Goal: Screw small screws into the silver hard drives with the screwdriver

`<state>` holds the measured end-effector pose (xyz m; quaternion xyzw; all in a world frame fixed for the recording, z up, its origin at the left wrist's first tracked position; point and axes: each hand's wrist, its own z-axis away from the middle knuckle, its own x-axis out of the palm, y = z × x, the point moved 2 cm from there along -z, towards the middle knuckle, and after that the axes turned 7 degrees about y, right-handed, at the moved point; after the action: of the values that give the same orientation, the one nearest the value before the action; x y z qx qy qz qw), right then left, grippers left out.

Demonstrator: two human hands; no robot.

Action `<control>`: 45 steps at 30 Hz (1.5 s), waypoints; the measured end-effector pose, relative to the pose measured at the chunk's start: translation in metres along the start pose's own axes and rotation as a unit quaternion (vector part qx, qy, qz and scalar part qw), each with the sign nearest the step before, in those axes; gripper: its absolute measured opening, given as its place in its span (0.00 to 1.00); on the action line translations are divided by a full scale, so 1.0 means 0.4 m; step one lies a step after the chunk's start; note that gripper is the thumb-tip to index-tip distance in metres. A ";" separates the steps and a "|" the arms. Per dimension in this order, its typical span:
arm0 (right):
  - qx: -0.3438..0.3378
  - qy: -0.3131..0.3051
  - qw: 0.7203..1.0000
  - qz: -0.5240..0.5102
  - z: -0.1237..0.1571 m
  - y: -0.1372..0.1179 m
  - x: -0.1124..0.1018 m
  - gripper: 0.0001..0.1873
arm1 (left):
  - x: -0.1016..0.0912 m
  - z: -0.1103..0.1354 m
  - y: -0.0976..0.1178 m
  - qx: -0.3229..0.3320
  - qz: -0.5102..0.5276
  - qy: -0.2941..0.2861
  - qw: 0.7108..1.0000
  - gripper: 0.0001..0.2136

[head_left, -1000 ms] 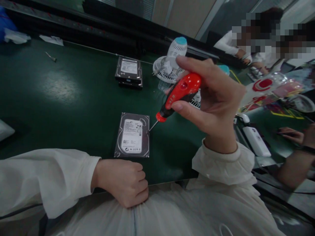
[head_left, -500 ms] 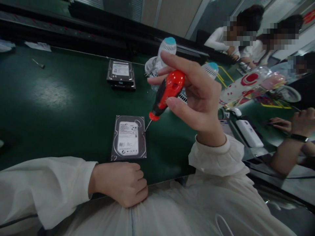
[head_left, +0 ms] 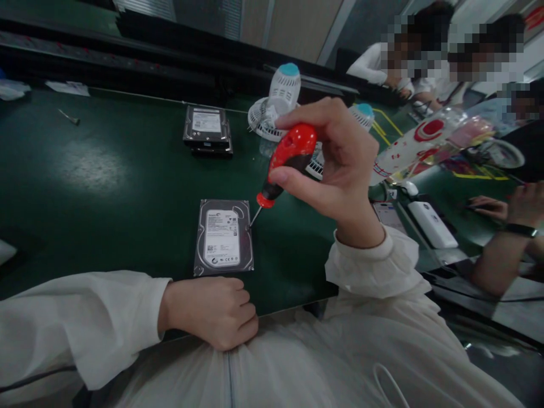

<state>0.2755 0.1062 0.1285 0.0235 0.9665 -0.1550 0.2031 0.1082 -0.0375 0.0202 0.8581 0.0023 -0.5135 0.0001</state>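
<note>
A hard disk drive [head_left: 222, 238] with a white label lies label-up on the green table, close to its front edge. My right hand [head_left: 340, 164] holds a red-and-black screwdriver [head_left: 293, 150] between thumb and fingers, its handle leaning up and to the right. The screwdriver's tip meets the drive's right edge, around a small screw spot too tiny to make out. Just below the drive, my left hand [head_left: 216, 311] rests in a loose fist at the table edge, touching neither drive nor screwdriver. Nothing shows in that fist, though its palm faces away.
Stacked drives [head_left: 207, 127] stand farther back. Behind my right hand are white fans [head_left: 284, 90] with blue tops. To the right are a decorated bottle [head_left: 419, 144], a white device [head_left: 432, 224] and another person's arm [head_left: 505, 243]. Other people sit at the back right.
The screwdriver handle has turned in my right fingers, showing its black grip on another side; the fingers have shifted slightly. The tip stays at the drive's edge. My left hand has barely moved.
</note>
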 end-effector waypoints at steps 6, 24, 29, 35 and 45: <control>0.021 -0.089 0.996 -0.023 -0.005 -0.008 -0.001 0.26 | 0.003 0.001 0.001 -0.004 0.000 -0.010 1.000 0.06; -0.009 -0.016 0.999 0.038 -0.016 -0.016 -0.011 0.16 | 0.004 0.004 -0.001 0.000 -0.005 -0.009 1.000 0.06; 0.001 -0.032 0.997 0.076 -0.015 -0.005 -0.019 0.23 | 0.004 0.004 -0.002 -0.002 0.005 -0.005 1.000 0.06; -0.016 -0.053 0.998 0.026 -0.013 -0.011 -0.018 0.24 | 0.004 0.004 -0.009 -0.011 0.026 -0.001 1.000 0.07; -0.017 -0.055 0.998 -0.037 0.000 0.008 0.002 0.28 | 0.000 0.007 -0.012 -0.021 0.024 0.002 0.999 0.07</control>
<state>0.2752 0.1092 0.1272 -0.0242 0.9567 -0.1469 0.2502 0.1057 -0.0328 0.0188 0.8588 -0.0079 -0.5113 0.0306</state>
